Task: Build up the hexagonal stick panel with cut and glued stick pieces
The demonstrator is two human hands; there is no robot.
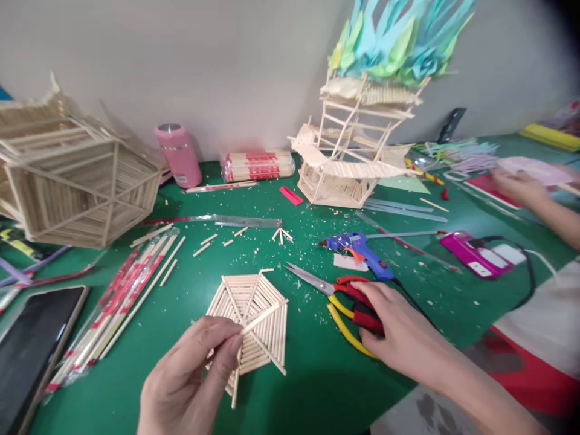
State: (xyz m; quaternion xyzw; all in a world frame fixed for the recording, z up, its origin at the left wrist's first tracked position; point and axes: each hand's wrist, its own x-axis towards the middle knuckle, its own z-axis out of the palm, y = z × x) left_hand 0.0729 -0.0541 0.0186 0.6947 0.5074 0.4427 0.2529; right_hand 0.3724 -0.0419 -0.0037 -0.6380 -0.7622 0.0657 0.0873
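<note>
My left hand (194, 377) pinches a short wooden stick (263, 316) over a flat hexagonal panel of glued sticks (251, 320) lying on the green table (312, 374). My right hand (399, 335) rests on the red and yellow handles of a pair of scissors or pliers (351, 308), fingers closing around them. A second pair of scissors with a grey blade (312, 280) lies just above. A blue glue gun (360, 251) sits behind the right hand.
A large stick-built hexagonal frame (72, 181) stands at left, a stick tower with paper leaves (357, 139) at back. A pink bottle (179, 156), chopstick packs (256, 165), a ruler (247, 222), a tablet (31, 350). Another person's hand (521, 187) works at right.
</note>
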